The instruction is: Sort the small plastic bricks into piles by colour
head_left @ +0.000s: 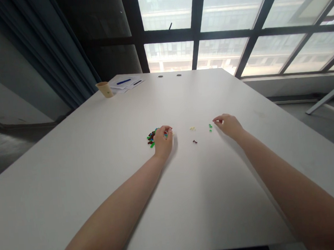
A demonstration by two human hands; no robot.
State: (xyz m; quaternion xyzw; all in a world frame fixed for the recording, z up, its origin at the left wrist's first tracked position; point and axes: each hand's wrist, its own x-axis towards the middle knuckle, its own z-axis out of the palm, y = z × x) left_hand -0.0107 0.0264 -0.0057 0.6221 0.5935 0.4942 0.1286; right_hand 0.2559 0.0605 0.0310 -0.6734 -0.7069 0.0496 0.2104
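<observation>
in the head view, two bare hands work over one white table (82,193), with four clusters of tiny pieces lying near its middle. the mixed pile (151,138), in green, brown and blue, is partly covered by the left hand, so its pieces cannot be counted. to its right are the yellow pieces (192,128), about three; nearer the person, the dark brown pieces (195,141), seemingly two, close together; and further right the green pieces (210,127), about three or four

the left hand (162,140) is at the right side of the pile, fingers curled toward the thumb; whether it pinches a piece i cannot tell. the right hand (228,124) is just right of the green pieces, thumb and forefinger drawn near each other; whether anything is between them i cannot tell

one tan paper cup (104,90) stands at the table's left edge, with a small dark mark too small to read. beside it lie some papers (117,85), any writing unreadable, bearing one blue pen (123,81) and one dark slim object (137,82). two round discs (160,76) sit near the far edge, before the windows (166,9); a blue curtain (48,45) hangs at left
</observation>
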